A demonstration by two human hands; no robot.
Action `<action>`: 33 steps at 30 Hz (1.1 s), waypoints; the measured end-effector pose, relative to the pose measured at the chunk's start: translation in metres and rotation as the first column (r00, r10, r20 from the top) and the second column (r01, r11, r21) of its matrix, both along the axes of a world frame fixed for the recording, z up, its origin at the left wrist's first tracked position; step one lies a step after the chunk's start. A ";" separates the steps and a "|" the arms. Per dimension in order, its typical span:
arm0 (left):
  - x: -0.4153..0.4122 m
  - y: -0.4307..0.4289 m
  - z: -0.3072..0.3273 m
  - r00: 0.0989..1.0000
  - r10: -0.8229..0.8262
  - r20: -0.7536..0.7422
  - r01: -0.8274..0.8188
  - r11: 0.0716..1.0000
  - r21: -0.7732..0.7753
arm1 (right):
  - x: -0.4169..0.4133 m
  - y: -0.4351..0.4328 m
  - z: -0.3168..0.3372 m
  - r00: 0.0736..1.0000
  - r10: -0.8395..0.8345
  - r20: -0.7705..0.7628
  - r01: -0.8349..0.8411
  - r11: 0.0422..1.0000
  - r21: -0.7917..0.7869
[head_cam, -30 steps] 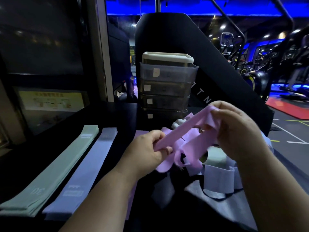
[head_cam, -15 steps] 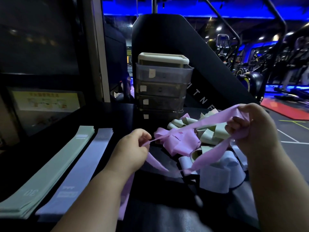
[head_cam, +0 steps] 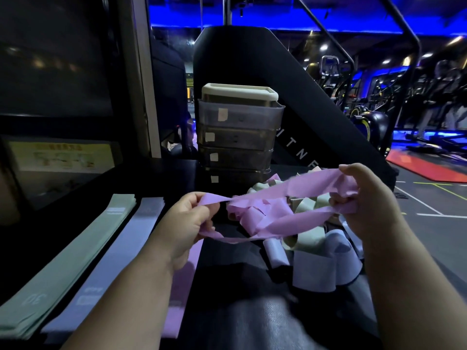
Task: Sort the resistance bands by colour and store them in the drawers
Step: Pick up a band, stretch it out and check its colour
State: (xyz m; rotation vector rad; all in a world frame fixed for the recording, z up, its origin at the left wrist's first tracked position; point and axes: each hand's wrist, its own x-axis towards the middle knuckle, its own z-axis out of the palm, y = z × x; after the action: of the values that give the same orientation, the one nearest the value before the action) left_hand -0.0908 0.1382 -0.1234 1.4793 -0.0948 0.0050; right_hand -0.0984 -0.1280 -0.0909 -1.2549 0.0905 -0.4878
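Two hands on one pink band (head_cam: pixel 316 184), held stretched as a loop in the air above the bench (head_cam: pixel 235 269). Left hand (head_cam: pixel 187 218) pinches one end, fingers curled; right hand (head_cam: pixel 366 198) grips the other end, fingers closed round it. Tangled pile (head_cam: pixel 300 223) of pink, green and lavender bands sits right below, just in front of the drawer unit (head_cam: pixel 237 137). Left side, laid flat and parallel: green stack (head_cam: pixel 68 261), lavender stack (head_cam: pixel 111 269), flat pink band (head_cam: pixel 179 306) partly under the left forearm
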 end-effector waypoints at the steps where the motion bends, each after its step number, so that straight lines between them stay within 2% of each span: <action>1: -0.001 0.000 0.000 1.000 0.001 0.005 -0.001 1.000 0.026 | 0.001 -0.002 -0.001 1.000 0.001 -0.003 -0.001 1.000 0.006; 6: 0.002 0.000 -0.003 0.993 0.056 0.102 -0.063 0.995 0.073 | 0.005 -0.007 -0.004 0.999 0.029 0.034 -0.028 1.000 -0.014; 8: 0.004 0.001 -0.004 0.988 0.082 0.132 -0.089 0.995 0.053 | 0.004 -0.006 -0.005 1.000 0.005 0.018 -0.003 0.994 -0.112; 10: 0.006 0.001 -0.007 0.981 0.102 0.168 -0.113 0.992 0.057 | 0.005 -0.004 -0.006 1.000 -0.019 -0.017 0.013 0.952 -0.307; 12: 0.008 0.001 -0.009 0.970 0.113 0.215 -0.135 0.986 0.094 | 0.007 -0.001 -0.009 0.992 -0.099 -0.080 0.034 0.812 -0.583; 14: 0.007 -0.001 -0.011 0.959 0.121 0.256 -0.161 0.977 0.139 | 0.008 0.002 -0.012 0.968 -0.229 -0.104 0.040 0.548 -0.836; 15: 0.007 -0.003 -0.011 0.954 0.123 0.273 -0.171 0.972 0.161 | 0.008 0.004 -0.014 0.950 -0.298 -0.095 0.035 0.404 -0.914; 16: 0.006 -0.004 -0.011 0.950 0.122 0.287 -0.178 0.968 0.175 | 0.007 0.007 -0.015 0.935 -0.347 -0.077 0.034 0.304 -0.952; 17: 0.004 -0.004 -0.011 0.948 0.120 0.296 -0.180 0.966 0.186 | 0.007 0.010 -0.016 0.926 -0.373 -0.056 0.045 0.256 -0.966; 19: 0.002 -0.005 -0.010 0.947 0.116 0.301 -0.184 0.961 0.208 | 0.008 0.014 -0.018 0.940 -0.341 0.010 0.096 0.236 -0.967; 22: 0.001 -0.006 -0.009 0.948 0.123 0.294 -0.197 0.952 0.236 | 0.012 0.020 -0.022 0.987 -0.124 0.101 0.118 0.140 -0.983; 25: 0.001 -0.006 -0.008 0.949 0.122 0.291 -0.194 0.953 0.233 | 0.010 0.033 -0.025 0.999 0.039 -0.003 -0.004 0.003 -1.000; 28: 0.000 -0.006 -0.009 0.948 0.121 0.295 -0.198 0.949 0.247 | 0.005 0.043 -0.024 0.986 0.129 -0.101 -0.097 -0.036 -0.995; 33: 0.001 -0.005 -0.009 0.948 0.132 0.291 -0.209 0.945 0.251 | 0.000 0.047 -0.022 0.948 0.143 -0.283 -0.263 -0.142 -0.954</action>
State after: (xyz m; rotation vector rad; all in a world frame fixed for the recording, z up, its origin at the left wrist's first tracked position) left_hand -0.0897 0.1328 -0.1326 1.7605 -0.1936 0.3504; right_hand -0.0983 -0.0813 -0.1128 -2.8523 -0.5805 -0.0984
